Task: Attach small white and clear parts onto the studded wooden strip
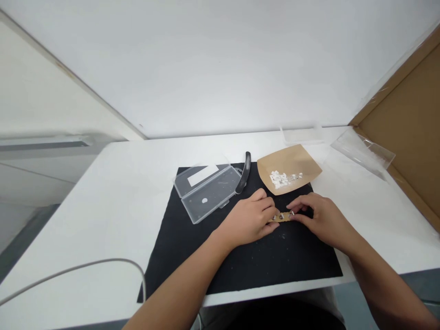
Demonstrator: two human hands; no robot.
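Observation:
My left hand is closed on the left end of a short tan strip, held low over the black mat. Several small shiny metal pieces sit in a row along the strip; their exact kind is too small to make out. At the strip's right end, the thumb and forefinger of my right hand pinch one small shiny metal piece. Just beyond my hands lies a brown paper tray, with small white bits and some clear or silvery ones inside.
An opened clear plastic case with a white label lies on the mat's left. Against it rests a black curved handle. Clear plastic pieces are at the back right by a cardboard panel. A pale cable crosses the table's front left.

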